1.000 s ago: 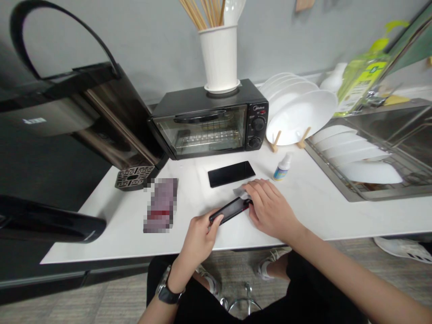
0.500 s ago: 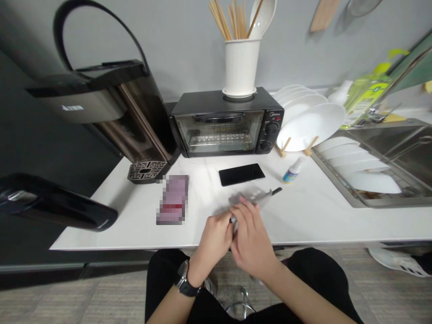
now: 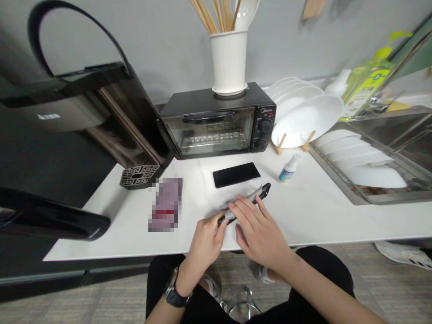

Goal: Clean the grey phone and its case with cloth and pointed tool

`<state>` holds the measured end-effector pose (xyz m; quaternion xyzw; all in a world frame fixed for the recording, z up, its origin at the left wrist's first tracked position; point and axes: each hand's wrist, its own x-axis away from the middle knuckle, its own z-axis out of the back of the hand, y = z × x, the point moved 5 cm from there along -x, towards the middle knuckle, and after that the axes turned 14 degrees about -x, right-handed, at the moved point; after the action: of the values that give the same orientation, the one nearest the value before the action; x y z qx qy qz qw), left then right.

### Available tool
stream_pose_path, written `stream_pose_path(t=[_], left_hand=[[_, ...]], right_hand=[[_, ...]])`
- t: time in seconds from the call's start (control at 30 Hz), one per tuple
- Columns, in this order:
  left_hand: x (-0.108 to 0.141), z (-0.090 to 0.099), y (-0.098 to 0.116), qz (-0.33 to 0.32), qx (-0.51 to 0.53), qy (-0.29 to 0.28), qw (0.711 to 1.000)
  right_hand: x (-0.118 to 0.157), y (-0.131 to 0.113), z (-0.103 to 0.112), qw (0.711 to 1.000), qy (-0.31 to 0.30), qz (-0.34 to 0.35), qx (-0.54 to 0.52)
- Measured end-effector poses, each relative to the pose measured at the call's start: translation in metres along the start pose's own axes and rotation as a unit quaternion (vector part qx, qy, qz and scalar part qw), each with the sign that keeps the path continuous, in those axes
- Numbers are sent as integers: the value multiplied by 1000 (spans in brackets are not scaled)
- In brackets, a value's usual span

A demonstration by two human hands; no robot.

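The left hand (image 3: 205, 236) grips the near end of a black phone (image 3: 264, 191), fingers closed around its edge, and holds it tilted just above the white counter (image 3: 320, 211) near the front edge. The right hand (image 3: 258, 231) lies over the middle of that phone with fingers spread flat, pressing a pale cloth (image 3: 248, 198) against it, so only the far tip of the phone shows. A second black phone (image 3: 236, 174) lies flat just behind, with a small white bottle (image 3: 289, 168) to its right, a blurred pink packet (image 3: 165, 204) to its left, and a black toaster oven (image 3: 216, 121) at the back.
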<state>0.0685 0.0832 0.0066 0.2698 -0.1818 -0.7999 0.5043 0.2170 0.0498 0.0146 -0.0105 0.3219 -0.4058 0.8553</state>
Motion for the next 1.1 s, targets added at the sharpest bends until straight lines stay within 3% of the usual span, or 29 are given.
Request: stream_pose_path(t=[0.4,0.5,0.63,0.73,0.83,0.93,1.1], left_hand=[[-1,-1,0,12,-10,-6,1000],[-2,-2,4,10,1,-5,1000],[-4,-3,7,-8,27,-6,1000],[-3,-3,4,1,-3,0,1000],[-1,-5,2,-20,-36,-5,999],[1,-7,1,-42,-54,1,998],[2,-5,0,-16,-62,19,998]], right_hand=[[-6,60,27,996,38,-55,53],[-10,48,21,989,71,-107,69],[-17,7,0,982,109,-147,41],[-19,-29,-19,990,87,-112,-5],[-15,-50,-30,997,46,-50,-21],[-9,-48,-27,1000,1,5,-13],[-3,-21,-11,998,-27,52,3]])
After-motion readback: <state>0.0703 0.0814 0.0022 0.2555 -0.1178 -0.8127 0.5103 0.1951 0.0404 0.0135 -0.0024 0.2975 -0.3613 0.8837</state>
